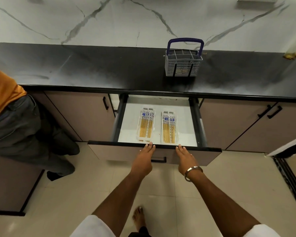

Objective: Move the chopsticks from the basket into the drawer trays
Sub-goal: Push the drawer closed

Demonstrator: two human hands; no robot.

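Observation:
The drawer (202,152) under the black counter stands pulled out. Two white trays lie side by side on its white floor: the left tray (145,124) and the right tray (169,128), each filled with several wooden chopsticks (168,132) with blue-and-white tops. A grey basket (182,65) with a blue handle stands on the counter behind the drawer; no chopsticks stick out of it. My left hand (143,158) and my right hand (184,159) lie flat against the drawer front, fingers straight, fingertips on its top edge.
The black counter (92,69) runs the full width below a marble wall. Another person in an orange top and dark trousers (15,120) stands close at the left. Closed cabinet doors flank the drawer. A dark door frame (290,170) is at the right; my bare foot is on the tile floor.

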